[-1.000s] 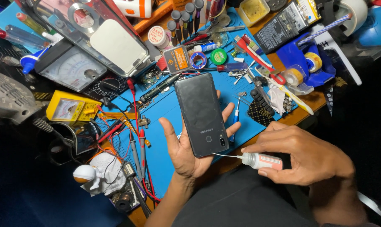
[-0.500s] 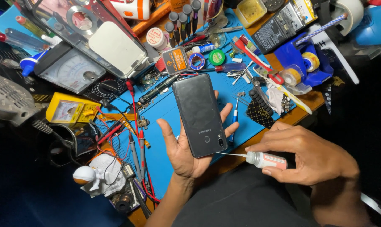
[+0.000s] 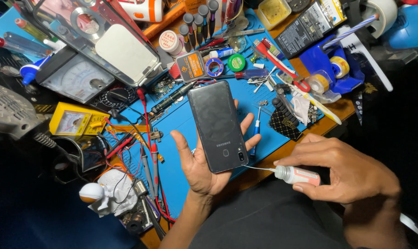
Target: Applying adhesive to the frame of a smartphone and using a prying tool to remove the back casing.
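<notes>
My left hand (image 3: 204, 168) holds a dark grey smartphone (image 3: 217, 124) back side up, palm beneath it, fingers curling round its right edge. My right hand (image 3: 345, 173) grips a small clear bottle with a pink label (image 3: 297, 175). The bottle's thin needle tip (image 3: 259, 168) points left and reaches the phone's lower right corner, near the camera lens. Both hands hover over the near edge of a blue work mat (image 3: 181, 138).
The bench is crowded: a yellow meter (image 3: 73, 122), an analog meter (image 3: 77, 78), red and black probe leads (image 3: 147, 152), a white astronaut figure (image 3: 105, 193), screwdrivers in a holder (image 3: 197, 23), solder reels (image 3: 225, 64), tweezers, a blue tape dispenser (image 3: 331, 69).
The phone and left hand have shifted slightly. My right hand keeps the bottle's needle tip at the phone's lower right corner.
</notes>
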